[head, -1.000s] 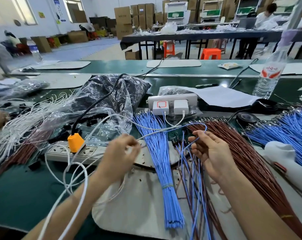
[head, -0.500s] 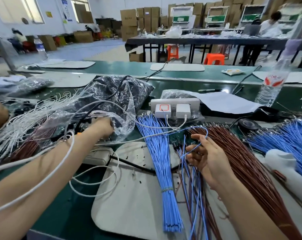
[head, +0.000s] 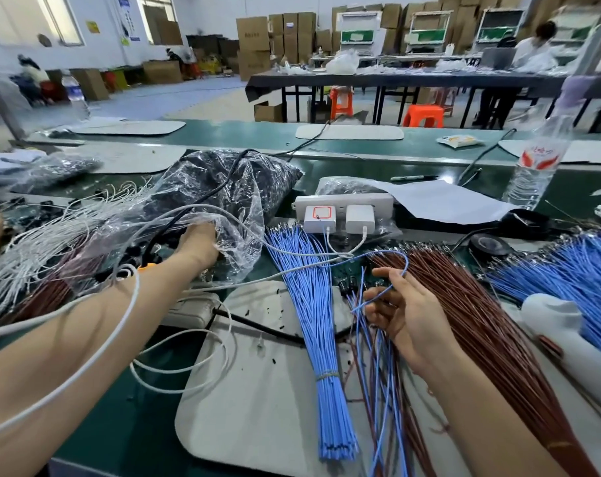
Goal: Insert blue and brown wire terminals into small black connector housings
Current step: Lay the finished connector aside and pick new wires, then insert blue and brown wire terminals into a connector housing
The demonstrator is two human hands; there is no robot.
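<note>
**Right hand pinching one blue wire, left hand in the bag**

The right hand's fingers point(head: 378, 304) were curled, pinching a single blue wire point(head: 406, 261) that looped above the fingertips toward the far edge of the worktop point(head: 127, 425). The right hand point(head: 409, 318) hung between the tied blue wire bundle point(head: 314, 321) and the brown wire bundle point(head: 481, 332), both lying far edge to near edge. The left hand point(head: 199, 244) was in the clear plastic bag point(head: 230, 187) toward the left edge. Its fingers were hidden, so their grip could not be told.

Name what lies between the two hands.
Head view: the tied blue wire bundle fans out between left hand and right hand, a white cable crossing it.
</note>
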